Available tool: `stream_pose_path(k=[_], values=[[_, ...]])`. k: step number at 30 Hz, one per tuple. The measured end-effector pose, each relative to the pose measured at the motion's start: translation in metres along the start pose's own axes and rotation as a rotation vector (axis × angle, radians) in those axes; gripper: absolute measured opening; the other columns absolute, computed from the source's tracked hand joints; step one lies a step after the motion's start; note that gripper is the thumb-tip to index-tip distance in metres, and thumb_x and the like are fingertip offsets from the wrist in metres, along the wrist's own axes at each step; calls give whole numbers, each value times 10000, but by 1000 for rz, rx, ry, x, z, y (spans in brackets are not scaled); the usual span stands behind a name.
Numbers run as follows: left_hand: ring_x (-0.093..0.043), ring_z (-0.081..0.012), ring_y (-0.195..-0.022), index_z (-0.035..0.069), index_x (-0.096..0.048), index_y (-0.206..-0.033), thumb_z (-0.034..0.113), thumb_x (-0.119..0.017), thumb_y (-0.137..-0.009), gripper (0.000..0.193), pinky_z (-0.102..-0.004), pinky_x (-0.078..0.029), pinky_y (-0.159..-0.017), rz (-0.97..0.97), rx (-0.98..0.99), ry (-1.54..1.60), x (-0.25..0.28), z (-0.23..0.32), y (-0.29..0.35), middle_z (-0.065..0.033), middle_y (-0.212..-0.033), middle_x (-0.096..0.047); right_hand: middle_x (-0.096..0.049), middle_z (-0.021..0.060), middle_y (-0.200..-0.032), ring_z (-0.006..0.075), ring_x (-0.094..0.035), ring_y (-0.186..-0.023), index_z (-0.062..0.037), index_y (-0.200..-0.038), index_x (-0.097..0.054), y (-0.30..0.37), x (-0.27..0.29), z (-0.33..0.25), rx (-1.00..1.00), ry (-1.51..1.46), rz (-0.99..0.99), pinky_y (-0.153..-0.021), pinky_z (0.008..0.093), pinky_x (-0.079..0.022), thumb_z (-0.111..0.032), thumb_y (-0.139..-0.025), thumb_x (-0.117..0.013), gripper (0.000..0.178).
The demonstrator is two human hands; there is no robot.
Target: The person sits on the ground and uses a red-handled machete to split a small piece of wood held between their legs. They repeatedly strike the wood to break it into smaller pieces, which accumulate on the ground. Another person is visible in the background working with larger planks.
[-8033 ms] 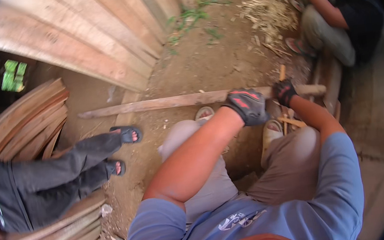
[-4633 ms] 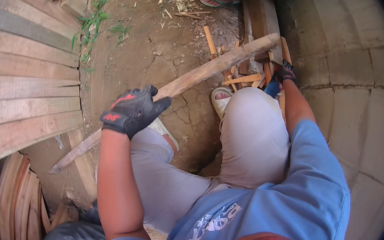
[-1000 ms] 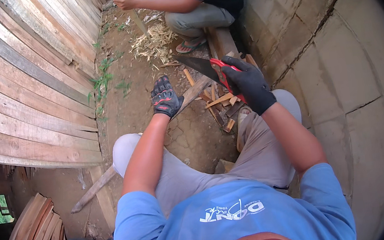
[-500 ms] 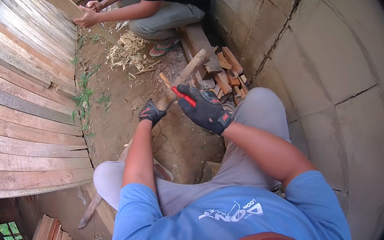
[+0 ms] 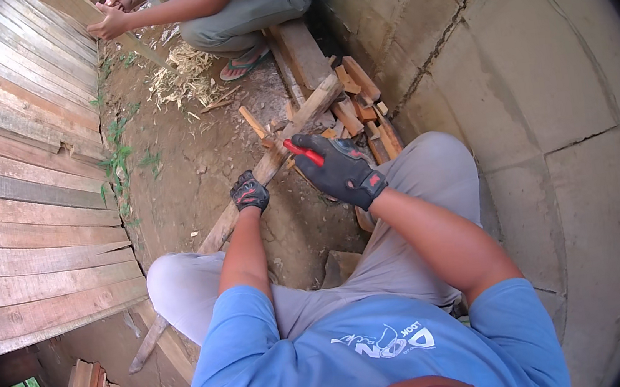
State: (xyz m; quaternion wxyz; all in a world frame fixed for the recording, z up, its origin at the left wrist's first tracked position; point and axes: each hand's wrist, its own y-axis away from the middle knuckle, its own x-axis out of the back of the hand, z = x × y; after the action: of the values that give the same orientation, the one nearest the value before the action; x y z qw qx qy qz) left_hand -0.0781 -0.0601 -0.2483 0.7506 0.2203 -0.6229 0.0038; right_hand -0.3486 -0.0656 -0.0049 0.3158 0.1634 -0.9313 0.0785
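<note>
Since a second ago the right hand [image 5: 340, 173] has moved nearer the left hand [image 5: 250, 193]; from my end I see it closed around a red saw handle [image 5: 305, 152], beside the slanting wooden pole [image 5: 269, 166]; the left lies on that pole (fingers wrapped or loose, I cannot tell).

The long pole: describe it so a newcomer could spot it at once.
From the plank wall at left, move right onto the dirt. There the pole slants up rightward past the left hand to a beam. Its length sets it apart from the short offcuts by its upper end.
</note>
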Motion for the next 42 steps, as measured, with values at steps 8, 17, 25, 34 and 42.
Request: stream_pose_path(k=[8,17,25,34,42], values=[[-579,-389,-1374,99,-537,-1447,269,-619,-925,555,-535,-442,-1146,-103,29,31,3,-20,-1,-213,-1450,-601,-703,213,-1347,390,-680,-1229,-83,-1434,-643,7,15,7,34,32,-68,-1031,455,-542,-387,-1031,-617,505],[-565,-375,-1383,121,-516,-1464,312,-617,-950,558,-565,-424,-1154,-113,77,93,-1,-19,0,-181,-1474,-549,-703,203,-1379,373,-676,-1275,-75,-1447,-645,34,56,35,-6,126,-51,-1086,439,-512,-302,-1062,-641,447],[-562,-394,-1387,96,-509,-1475,310,-627,-930,598,-560,-433,-1149,-135,125,128,1,-14,2,-219,-1455,-560,-692,192,-1412,365,-686,-1275,-75,-1511,-596,51,60,30,-68,167,-93,-1043,433,-537,-246,-1002,-738,556],[-516,-374,-1443,129,-478,-1517,374,-671,-940,656,-584,-381,-1185,-225,175,130,8,-15,-7,-187,-1533,-502,-692,202,-1393,391,-692,-1236,-152,-1557,-558,52,50,45,77,242,-156,-985,447,-567,-269,-986,-737,610],[-499,-367,-1466,145,-482,-1517,383,-677,-932,661,-581,-369,-1196,-218,205,112,2,-15,-12,-169,-1542,-501,-716,209,-1340,407,-714,-1183,-134,-1502,-617,57,42,37,104,260,-132,-982,458,-573,-246,-1011,-699,511]])
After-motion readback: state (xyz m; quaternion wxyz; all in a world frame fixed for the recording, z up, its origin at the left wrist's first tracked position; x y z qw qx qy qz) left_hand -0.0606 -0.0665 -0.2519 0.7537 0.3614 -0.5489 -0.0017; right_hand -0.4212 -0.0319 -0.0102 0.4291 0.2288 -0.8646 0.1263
